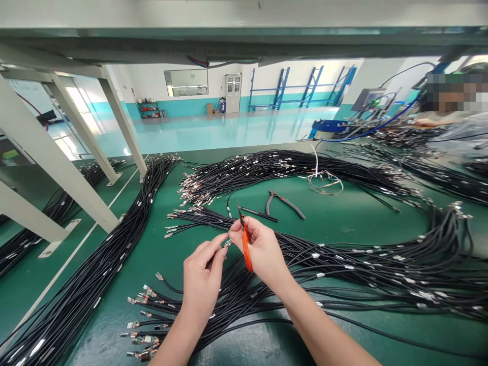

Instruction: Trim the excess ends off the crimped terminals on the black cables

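Note:
Both of my hands meet over the green table, above the black cables (324,254). My left hand (202,277) is closed, pinching the small metal-and-clear end of a cable, a connector (227,243), between thumb and forefinger. Orange-handled scissors (246,251) sit in my right hand (265,251), their dark blades pointing up and away. My right thumb and fingertip also come up against the connector. Below my left hand, cable ends with metal connectors (147,338) fan out to the left. Grey-handled pliers (284,203) lie beyond my right hand, beside a thin black pen-like tool (259,214).
Long cable bundles lie at the left (133,223) and across the back (259,170). White frame legs (80,173) stand on the left, and a shelf beam (244,43) crosses overhead. A loose pale tie (324,184) lies at centre right. Another person (450,109) is at the far right.

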Available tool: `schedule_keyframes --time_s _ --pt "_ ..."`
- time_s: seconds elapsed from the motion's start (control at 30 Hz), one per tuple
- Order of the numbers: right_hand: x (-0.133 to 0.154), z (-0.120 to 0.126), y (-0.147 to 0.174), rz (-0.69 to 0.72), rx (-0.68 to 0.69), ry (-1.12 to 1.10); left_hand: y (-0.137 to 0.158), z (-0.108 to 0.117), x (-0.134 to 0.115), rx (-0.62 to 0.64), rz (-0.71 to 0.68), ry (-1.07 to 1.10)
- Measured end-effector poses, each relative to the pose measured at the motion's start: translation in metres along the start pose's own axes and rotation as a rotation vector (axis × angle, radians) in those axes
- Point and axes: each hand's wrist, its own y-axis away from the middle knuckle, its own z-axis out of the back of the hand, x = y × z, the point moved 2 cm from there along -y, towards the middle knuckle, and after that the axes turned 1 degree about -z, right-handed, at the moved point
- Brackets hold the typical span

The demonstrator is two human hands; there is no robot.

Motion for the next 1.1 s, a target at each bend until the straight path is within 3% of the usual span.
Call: schedule_keyframes --time_s 0.13,0.43,0.67,0.9,1.1 --pt "-0.001 0.000 0.000 -0.006 -0.001 0.012 -0.001 0.001 -0.001 0.020 -0.097 -0.060" --pt "-0.001 0.000 -0.001 -0.016 0.003 -0.005 -0.002 0.000 0.008 -0.018 0.129 0.025" --pt "-0.004 -0.001 -0.002 -0.008 0.023 -0.010 -0.002 0.001 0.006 0.022 0.086 0.006" --pt "-0.009 -0.001 -0.004 0.035 0.071 0.014 -0.005 0.000 0.010 0.025 0.403 0.285" --pt "-0.011 -0.001 -0.003 0.070 0.118 0.011 -0.007 0.000 0.005 0.153 0.482 0.508"
